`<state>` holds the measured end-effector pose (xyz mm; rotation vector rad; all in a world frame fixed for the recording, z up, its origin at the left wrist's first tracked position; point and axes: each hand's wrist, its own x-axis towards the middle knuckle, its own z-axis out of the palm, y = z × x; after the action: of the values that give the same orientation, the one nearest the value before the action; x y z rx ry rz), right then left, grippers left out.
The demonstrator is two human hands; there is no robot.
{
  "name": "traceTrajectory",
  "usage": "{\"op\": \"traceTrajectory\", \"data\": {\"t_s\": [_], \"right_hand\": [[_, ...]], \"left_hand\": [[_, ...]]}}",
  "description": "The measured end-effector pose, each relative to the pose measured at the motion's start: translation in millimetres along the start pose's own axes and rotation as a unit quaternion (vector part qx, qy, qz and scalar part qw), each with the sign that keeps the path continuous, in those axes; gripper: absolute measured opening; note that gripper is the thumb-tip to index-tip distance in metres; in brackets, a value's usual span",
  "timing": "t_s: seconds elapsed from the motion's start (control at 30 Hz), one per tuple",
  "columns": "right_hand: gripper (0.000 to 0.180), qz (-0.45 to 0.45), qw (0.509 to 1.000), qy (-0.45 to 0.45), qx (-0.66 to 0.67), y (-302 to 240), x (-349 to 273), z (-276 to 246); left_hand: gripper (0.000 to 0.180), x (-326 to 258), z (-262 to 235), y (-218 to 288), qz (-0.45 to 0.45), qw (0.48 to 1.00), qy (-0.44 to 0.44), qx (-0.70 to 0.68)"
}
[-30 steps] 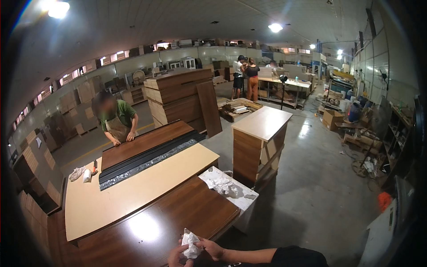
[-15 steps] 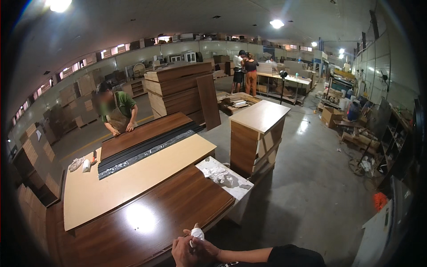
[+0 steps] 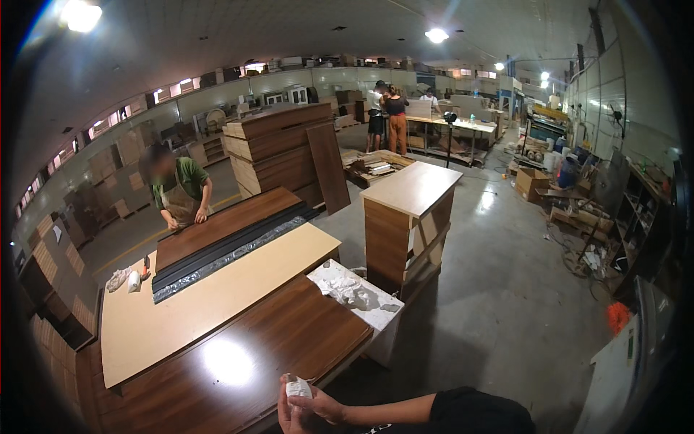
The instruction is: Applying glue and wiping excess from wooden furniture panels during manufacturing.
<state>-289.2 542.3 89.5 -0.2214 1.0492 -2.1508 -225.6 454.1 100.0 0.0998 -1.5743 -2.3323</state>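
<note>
At the lower edge, over the near side of the dark brown wood panel (image 3: pixel 289 325), my two hands are together around a small white wrapped bundle (image 3: pixel 298 388). It looks like cloth or paper, with a darker tip at its top; what is inside cannot be made out. My right hand (image 3: pixel 327 409) holds it from the right, fingers closed. My left hand (image 3: pixel 286 414) grips it from the left, its fingers raised along the bundle. A white board (image 3: pixel 387 305) with crumpled white cloth (image 3: pixel 348 289) lies beyond, at the panel's far right corner.
A pale panel (image 3: pixel 217 289) bears black strips (image 3: pixel 231 253), a brown board (image 3: pixel 231 223), a white roll (image 3: pixel 134 281) and an orange-handled tool (image 3: pixel 146 267). Across it, a person in green (image 3: pixel 184 188) works. A brown cabinet (image 3: pixel 390 239) stands right of the white board.
My hands have shifted slightly left, and the white bundle has turned between my fingers. The whole view has swung a little. The person in green is more upright.
</note>
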Motion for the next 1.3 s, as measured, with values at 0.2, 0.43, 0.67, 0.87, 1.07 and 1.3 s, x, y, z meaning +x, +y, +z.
{"op": "traceTrajectory", "data": {"t_s": [0.2, 0.43, 0.67, 0.87, 1.07, 1.3], "right_hand": [[0.07, -0.191, 0.954, 0.031, -0.228, -34.8, 12.5, -43.9], [0.09, -0.329, 0.914, 0.1, -0.217, -139.5, -33.8, -131.4], [0.095, -0.371, 0.877, 0.113, -0.282, -158.7, -46.0, -207.1], [0.084, -0.235, 0.901, -0.151, -0.332, -175.3, -80.1, -222.7], [0.032, -0.108, 0.913, 0.129, -0.373, -200.6, -63.5, -314.3], [0.019, -0.15, 0.91, 0.123, -0.368, -227.7, -1.2, -353.6]], "left_hand": [[0.057, 36.3, 67.3, -10.9, -0.067, 0.995, 0.002, -0.068], [0.062, 115.3, 184.0, -119.5, -0.02, 0.996, -0.08, -0.024], [0.075, 136.3, 262.0, -139.5, -0.116, 0.99, -0.07, -0.047], [0.077, 159.4, 231.2, -107.5, -0.124, 0.957, 0.05, -0.258], [0.092, 108.3, 178.3, -68.1, 0.006, 0.97, 0.11, -0.216], [0.082, -1.2, 153.5, -96.7, -0.035, 0.923, 0.224, -0.31]]}}
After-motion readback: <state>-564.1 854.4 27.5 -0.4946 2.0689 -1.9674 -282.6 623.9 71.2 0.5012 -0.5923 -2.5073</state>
